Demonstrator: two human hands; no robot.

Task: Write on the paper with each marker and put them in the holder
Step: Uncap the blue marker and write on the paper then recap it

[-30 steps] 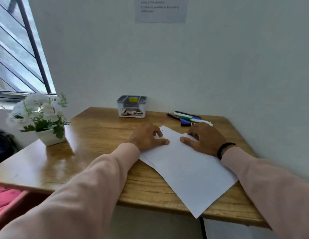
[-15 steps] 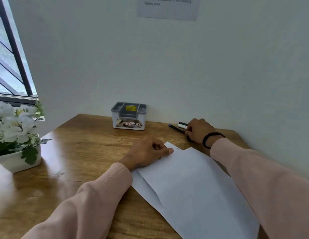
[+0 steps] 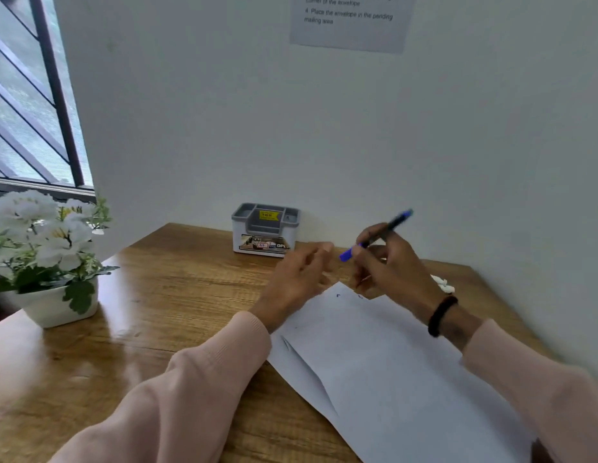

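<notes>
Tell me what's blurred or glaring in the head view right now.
Head view: the left hand and the blue marker in the right hand are motion-smeared; daylight from the window puts a sheen on the table near the flowers; the holder and paper stay sharp.

Single head-worn wide-angle view, facing forward and down, close over the worktop [image 3: 177, 295], toward the corner wall [image 3: 224, 111] behind it.
</notes>
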